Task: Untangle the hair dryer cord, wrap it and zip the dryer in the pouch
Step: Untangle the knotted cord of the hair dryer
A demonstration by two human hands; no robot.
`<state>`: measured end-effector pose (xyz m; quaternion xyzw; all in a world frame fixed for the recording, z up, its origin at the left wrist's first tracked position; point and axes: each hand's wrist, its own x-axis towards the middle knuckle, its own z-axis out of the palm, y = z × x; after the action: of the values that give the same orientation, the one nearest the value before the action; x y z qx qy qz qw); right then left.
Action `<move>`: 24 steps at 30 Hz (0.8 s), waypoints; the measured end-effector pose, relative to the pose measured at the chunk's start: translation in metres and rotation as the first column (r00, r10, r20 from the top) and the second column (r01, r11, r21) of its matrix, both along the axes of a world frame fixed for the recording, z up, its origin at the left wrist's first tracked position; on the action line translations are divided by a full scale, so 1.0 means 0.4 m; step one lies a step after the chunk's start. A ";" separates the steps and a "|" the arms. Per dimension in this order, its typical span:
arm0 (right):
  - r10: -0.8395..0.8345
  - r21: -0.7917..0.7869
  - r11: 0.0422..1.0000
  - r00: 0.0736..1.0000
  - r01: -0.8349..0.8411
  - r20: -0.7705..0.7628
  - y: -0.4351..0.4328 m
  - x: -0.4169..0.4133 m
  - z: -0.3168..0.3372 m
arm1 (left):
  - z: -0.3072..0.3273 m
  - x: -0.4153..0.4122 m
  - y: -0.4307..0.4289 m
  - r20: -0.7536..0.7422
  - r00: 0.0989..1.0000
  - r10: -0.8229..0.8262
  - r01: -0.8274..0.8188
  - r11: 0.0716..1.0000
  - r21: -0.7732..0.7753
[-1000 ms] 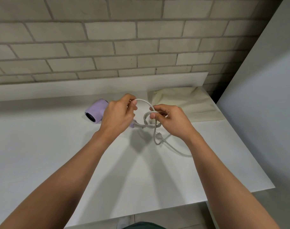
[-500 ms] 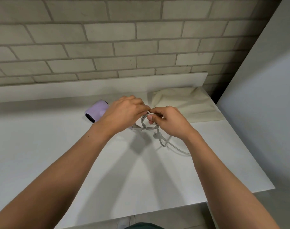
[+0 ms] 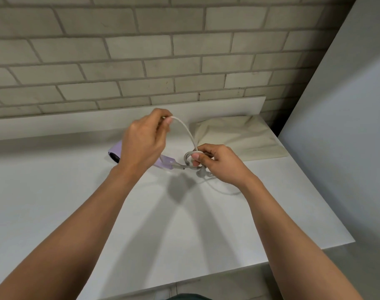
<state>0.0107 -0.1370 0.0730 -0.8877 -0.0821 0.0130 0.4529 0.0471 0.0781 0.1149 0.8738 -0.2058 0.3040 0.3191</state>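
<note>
White table (image 3: 184, 224): pouch (image 3: 234, 137) lies flat, dryer (image 3: 117, 150) outside it; left grip (image 3: 143, 141) and right grip (image 3: 219, 163) pinch the seemingly knotted cord (image 3: 188, 132)

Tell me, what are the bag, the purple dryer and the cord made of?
The bag looks like soft cream cloth, maybe cotton: it lies limp and wrinkled, no shine. The dryer seems smooth matte purple plastic: hard shape, even colour. The cord looks like pale grey rubber or soft plastic: it bends in a smooth arc without kinking.
</note>
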 end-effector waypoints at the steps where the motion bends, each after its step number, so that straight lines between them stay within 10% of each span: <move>1: 0.005 -0.006 1.000 1.000 -0.005 0.005 0.001 -0.001 0.003 | -0.003 0.006 0.015 -0.082 0.996 0.030 -0.032 0.999 -0.021; 6: 0.073 -0.100 0.992 0.997 -0.076 -0.033 0.009 0.005 0.003 | -0.042 0.042 0.082 -0.315 0.923 0.220 -0.065 0.898 0.435; 13: 0.110 -0.106 0.988 0.994 -0.112 -0.020 0.025 0.008 0.019 | -0.027 0.005 0.010 -0.141 0.954 -0.265 0.293 0.721 0.628; 20: 0.032 0.019 0.999 0.999 -0.033 0.043 0.019 0.014 0.010 | -0.039 -0.002 0.005 -0.044 0.996 -0.082 0.093 0.835 0.543; 24: -0.004 0.046 0.999 1.000 0.003 0.029 0.005 0.018 -0.008 | -0.021 -0.008 0.012 -0.057 0.996 -0.073 0.083 0.977 0.197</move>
<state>0.0177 -0.1352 0.0698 -0.8773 -0.0872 -0.0027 0.4720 0.0438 0.0830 0.1065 0.8999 -0.2612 0.2474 0.2466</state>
